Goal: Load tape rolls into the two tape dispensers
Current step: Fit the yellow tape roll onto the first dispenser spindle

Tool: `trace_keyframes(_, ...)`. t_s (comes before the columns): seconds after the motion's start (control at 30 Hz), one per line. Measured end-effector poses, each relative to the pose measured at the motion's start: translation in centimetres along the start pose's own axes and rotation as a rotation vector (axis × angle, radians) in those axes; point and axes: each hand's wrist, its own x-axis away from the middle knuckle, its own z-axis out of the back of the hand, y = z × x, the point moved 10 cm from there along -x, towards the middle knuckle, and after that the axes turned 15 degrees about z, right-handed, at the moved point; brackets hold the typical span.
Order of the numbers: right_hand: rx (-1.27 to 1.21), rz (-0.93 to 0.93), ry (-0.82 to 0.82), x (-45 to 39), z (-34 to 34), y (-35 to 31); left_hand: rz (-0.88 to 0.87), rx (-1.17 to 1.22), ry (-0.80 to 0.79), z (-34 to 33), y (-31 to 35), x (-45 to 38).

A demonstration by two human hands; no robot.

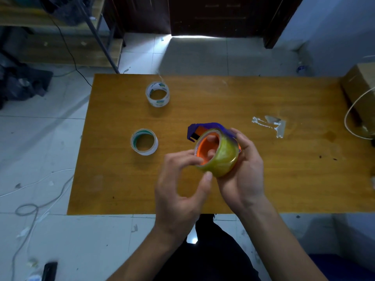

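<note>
A wooden table (284, 179) fills the middle of the view, and the person works above its near half. The right hand (246, 177) cups a blue tape dispenser (209, 126) from below and behind, fingers curled round its body, with a yellowish tape roll (223, 159) already sitting on the orange hub (205, 151). The left hand (178, 191) is partly curled, its thumb and forefinger pinching at the roll's near edge, apparently feeling for the loose end of the tape. The step in hand looks like threading the first dispenser: the roll is mounted, but no tape is seen drawn toward the blue cutter end. The next move calls for lifting that end free and leading it forward under the blade. Two more rolls lie on the table to the left, a green-cored roll (144, 141) nearer and a clear printed roll (157, 94) farther off. A second dispenser is not in view.
</note>
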Motion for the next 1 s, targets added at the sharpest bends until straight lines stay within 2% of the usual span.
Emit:
trace_keyframes(0.07, 0.002, 0.014, -0.009, -0.1, 0.1, -0.2, 0.23, 0.082, 0.11, 0.9, -1.9, 0.0)
trace_keyframes(0.2, -0.051, 0.042, -0.02, 0.1, -0.3, -0.8, 0.684, 0.289, 0.005, -1.0, -5.9, 0.6)
trace_keyframes(0.27, -0.053, 0.053, -0.028, 0.2, -0.5, -0.8, 0.768, 0.371, -0.038, -1.9, -6.6, 0.8)
trace_keyframes(0.53, -0.027, 0.113, -0.055, -0.1, -0.9, -1.1, 0.735, 0.466, 0.087, -1.3, -6.3, 0.6)
trace_keyframes(0.67, -0.038, 0.085, -0.034, -0.3, -0.9, -1.0, 0.677, 0.329, 0.112, -0.6, -6.1, 0.1)
trace_keyframes(0.9, -0.055, 0.094, -0.021, -1.3, -0.7, -1.5, 0.373, -0.053, 0.07, -0.2, -3.8, -0.2)
trace_keyframes(1.0, 0.057, 0.171, -0.086, -1.6, -1.3, -2.8, 0.415, -0.024, 0.017, -0.5, -3.8, -0.2)
